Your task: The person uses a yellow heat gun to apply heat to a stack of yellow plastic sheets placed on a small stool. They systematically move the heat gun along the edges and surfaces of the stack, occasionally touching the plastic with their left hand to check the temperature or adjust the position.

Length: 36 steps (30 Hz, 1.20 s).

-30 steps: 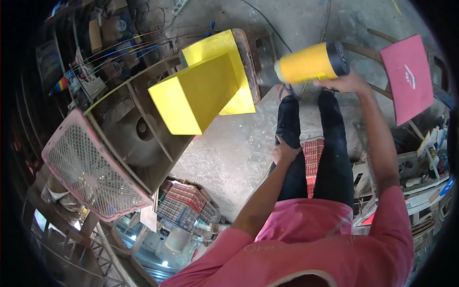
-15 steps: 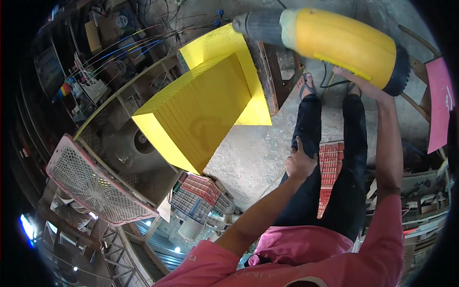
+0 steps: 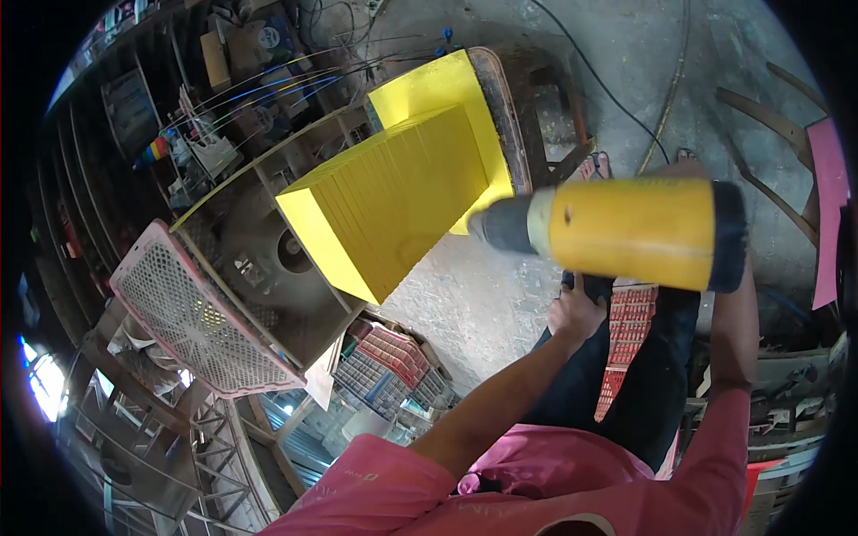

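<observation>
A yellow heat gun [image 3: 630,228] with a dark nozzle and dark rear end hangs in front of my legs, smeared by motion. Its nozzle points left. My right forearm [image 3: 735,330] runs up behind it; the gun hides my right hand, which is closed on it. My left hand [image 3: 576,314] lies on my left leg with fingers stretched out, holding nothing. To the left, a tight stack of yellow sheets [image 3: 393,210] stands on a larger yellow sheet [image 3: 429,85], its edges showing as fine lines. The nozzle is close to the stack's right side.
A machine frame with a round opening [image 3: 293,250] and a pink-rimmed mesh panel [image 3: 206,313] stand at the left. Red and grey crates [image 3: 393,362] lie below the stack. A red crate [image 3: 630,335] sits between my legs. A black cable [image 3: 608,85] crosses the floor.
The heat gun has come down toward my legs and levelled out, hiding my right hand. My left hand stays on my leg. The whole view has shifted slightly.
</observation>
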Available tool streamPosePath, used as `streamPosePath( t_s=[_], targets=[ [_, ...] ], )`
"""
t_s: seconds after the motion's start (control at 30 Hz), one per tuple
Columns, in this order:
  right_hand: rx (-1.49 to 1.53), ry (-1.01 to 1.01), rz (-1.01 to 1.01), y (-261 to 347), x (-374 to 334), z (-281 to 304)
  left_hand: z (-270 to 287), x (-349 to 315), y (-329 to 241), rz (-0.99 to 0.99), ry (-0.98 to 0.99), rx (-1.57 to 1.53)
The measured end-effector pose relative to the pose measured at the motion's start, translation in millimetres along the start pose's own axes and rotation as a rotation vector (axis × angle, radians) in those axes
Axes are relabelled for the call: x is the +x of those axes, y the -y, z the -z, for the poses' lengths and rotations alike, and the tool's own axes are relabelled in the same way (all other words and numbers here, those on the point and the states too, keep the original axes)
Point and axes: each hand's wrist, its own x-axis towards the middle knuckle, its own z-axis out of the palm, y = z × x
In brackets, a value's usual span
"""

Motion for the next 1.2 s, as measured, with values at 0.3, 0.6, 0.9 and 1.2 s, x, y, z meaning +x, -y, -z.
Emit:
streamPosePath(
  t_s=[0.3, 0.6, 0.9, 1.2],
  targets=[
    [0.031, 0.026, 0.046, -0.6, 25.9, -16.7, -6.8, 0.4, -3.8, 0.018, -0.024, -0.011],
    [0.039, 0.036, 0.051, 5.3, 32.1, -23.3, -102.3, 36.0, 51.0, -0.383, -0.329, -0.278],
    [0.04, 0.02, 0.05, 3.7, 32.7, -18.7, 0.7, 3.8, -6.2, 0.02, 0.005, 0.04],
    [0.028, 0.012, 0.053, 2.4, 35.1, -12.8, -126.4, 63.1, 65.2, -0.498, -0.416, -0.263]
  ],
)
